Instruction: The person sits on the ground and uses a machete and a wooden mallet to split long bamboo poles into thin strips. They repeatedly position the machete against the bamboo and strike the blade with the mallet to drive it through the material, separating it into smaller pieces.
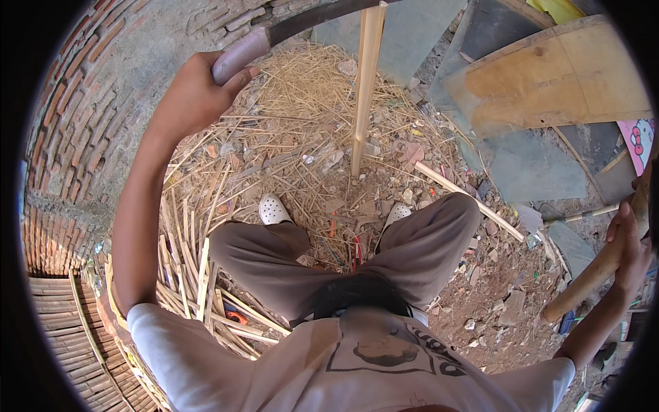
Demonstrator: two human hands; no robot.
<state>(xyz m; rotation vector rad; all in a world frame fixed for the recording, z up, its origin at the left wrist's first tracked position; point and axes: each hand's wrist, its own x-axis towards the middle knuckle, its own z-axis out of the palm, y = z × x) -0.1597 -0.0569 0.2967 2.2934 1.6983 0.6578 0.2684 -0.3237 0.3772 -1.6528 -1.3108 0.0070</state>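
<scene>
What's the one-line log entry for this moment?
left hand: grips knife handle, blade against bamboo stick | right hand: holds wooden club | stick: upright on ground between feet

One head-worn fisheye is looking steeply down from close above the seated person's lap [343, 268], the littered ground [494, 288] curving away rimward.

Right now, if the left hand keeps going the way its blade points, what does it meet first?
Probably the upright bamboo pole. The left hand grips a curved knife whose blade arcs right toward the pole's top and seems to reach it; depth there is unclear.
</scene>
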